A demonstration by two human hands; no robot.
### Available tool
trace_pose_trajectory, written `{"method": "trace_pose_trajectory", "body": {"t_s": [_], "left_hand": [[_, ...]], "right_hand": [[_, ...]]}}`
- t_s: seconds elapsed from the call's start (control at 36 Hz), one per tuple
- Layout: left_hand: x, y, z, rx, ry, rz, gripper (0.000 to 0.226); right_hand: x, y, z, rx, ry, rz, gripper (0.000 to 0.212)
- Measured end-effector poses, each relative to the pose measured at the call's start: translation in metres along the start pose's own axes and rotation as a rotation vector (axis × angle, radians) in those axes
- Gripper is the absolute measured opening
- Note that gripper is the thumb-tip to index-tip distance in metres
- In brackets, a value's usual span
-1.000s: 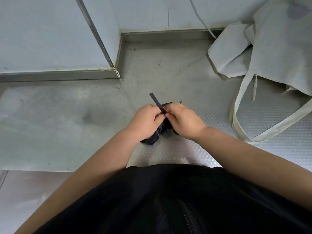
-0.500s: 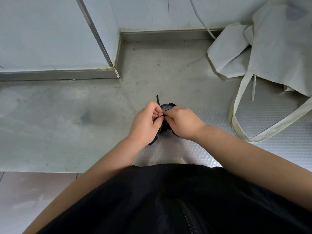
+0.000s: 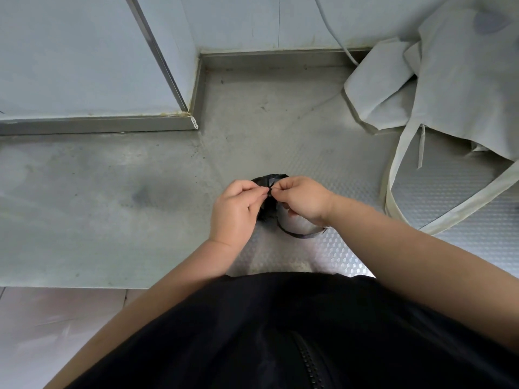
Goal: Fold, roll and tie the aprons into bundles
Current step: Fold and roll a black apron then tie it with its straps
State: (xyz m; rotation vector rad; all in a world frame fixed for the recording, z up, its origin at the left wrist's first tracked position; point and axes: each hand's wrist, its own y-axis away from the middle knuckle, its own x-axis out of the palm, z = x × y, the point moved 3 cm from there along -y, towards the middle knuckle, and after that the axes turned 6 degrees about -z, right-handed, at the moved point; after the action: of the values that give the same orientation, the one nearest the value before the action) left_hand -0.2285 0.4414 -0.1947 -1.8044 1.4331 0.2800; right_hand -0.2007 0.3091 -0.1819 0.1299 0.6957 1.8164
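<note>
A small rolled black apron bundle [image 3: 268,181] lies on the steel counter [image 3: 112,214] between my hands, mostly hidden by them. My left hand [image 3: 234,211] and my right hand [image 3: 302,199] meet over the bundle, and each pinches its thin black strap between thumb and fingertips. A loop of that black strap [image 3: 302,235] hangs out below my right hand onto the counter. A loose pale grey apron [image 3: 449,80] with long cream ties [image 3: 401,175] is heaped at the far right.
White wall panels with a metal corner strip [image 3: 157,54] rise behind the counter, and a steel kerb [image 3: 98,126] runs along their foot. The counter's front edge [image 3: 84,286] is close to my black top. A thin grey cord [image 3: 334,32] hangs down the back wall.
The strap end that stuck up between my hands is down and out of sight. A strap loop has appeared below my right hand. Both hands stayed over the bundle.
</note>
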Motion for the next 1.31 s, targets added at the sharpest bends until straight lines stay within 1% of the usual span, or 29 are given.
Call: {"method": "trace_pose_trajectory", "body": {"t_s": [0.14, 0.25, 0.36, 0.47, 0.56, 0.67, 0.72, 0.78, 0.83, 0.89, 0.97, 1.03, 1.14, 1.22, 1.31], "left_hand": [[0.0, -0.001, 0.001, 0.042, -0.003, 0.046, 0.012], [-0.002, -0.001, 0.002, 0.075, -0.04, 0.062, 0.026], [-0.001, -0.001, 0.0, 0.064, -0.053, 0.068, 0.028], [-0.002, -0.002, -0.003, 0.04, -0.06, 0.068, 0.03], [-0.002, -0.002, -0.004, 0.033, -0.09, 0.119, 0.03], [-0.004, -0.003, -0.003, 0.081, -0.149, 0.187, 0.032], [-0.004, -0.005, -0.002, 0.109, -0.174, 0.224, 0.033], [-0.007, -0.007, -0.002, 0.115, -0.193, 0.261, 0.031], [-0.009, -0.007, -0.003, 0.1, -0.218, 0.297, 0.026], [-0.012, -0.008, -0.002, 0.074, -0.244, 0.319, 0.019], [-0.017, -0.008, 0.006, 0.042, -0.299, 0.357, 0.017], [-0.021, -0.01, 0.009, 0.043, -0.338, 0.397, 0.016], [-0.028, -0.012, 0.008, 0.055, -0.403, 0.5, 0.015], [-0.03, -0.013, 0.006, 0.047, -0.426, 0.538, 0.015], [-0.032, -0.013, 0.005, 0.011, -0.416, 0.565, 0.014]], "right_hand": [[0.001, 0.0, -0.001, -0.001, -0.02, -0.011, 0.034], [0.001, 0.001, -0.001, -0.021, 0.043, -0.03, 0.036], [0.002, 0.002, -0.001, -0.052, 0.058, -0.045, 0.037], [0.003, 0.003, -0.004, -0.083, 0.093, -0.068, 0.033], [0.001, 0.004, -0.005, -0.074, 0.089, -0.055, 0.032], [-0.002, 0.003, -0.002, -0.13, 0.229, -0.049, 0.032], [-0.003, 0.004, -0.002, -0.139, 0.229, -0.028, 0.028], [-0.003, 0.006, -0.001, -0.19, 0.275, -0.024, 0.023], [-0.002, 0.006, -0.001, -0.274, 0.334, -0.072, 0.019], [-0.003, 0.006, -0.001, -0.327, 0.403, -0.158, 0.02], [-0.006, 0.003, -0.005, -0.339, 0.551, -0.251, 0.022], [-0.01, 0.001, -0.008, -0.326, 0.619, -0.272, 0.023], [-0.007, -0.002, -0.009, -0.313, 0.639, -0.271, 0.023], [-0.003, -0.003, -0.01, -0.292, 0.61, -0.303, 0.025], [0.0, -0.003, -0.015, -0.276, 0.568, -0.309, 0.022]]}}
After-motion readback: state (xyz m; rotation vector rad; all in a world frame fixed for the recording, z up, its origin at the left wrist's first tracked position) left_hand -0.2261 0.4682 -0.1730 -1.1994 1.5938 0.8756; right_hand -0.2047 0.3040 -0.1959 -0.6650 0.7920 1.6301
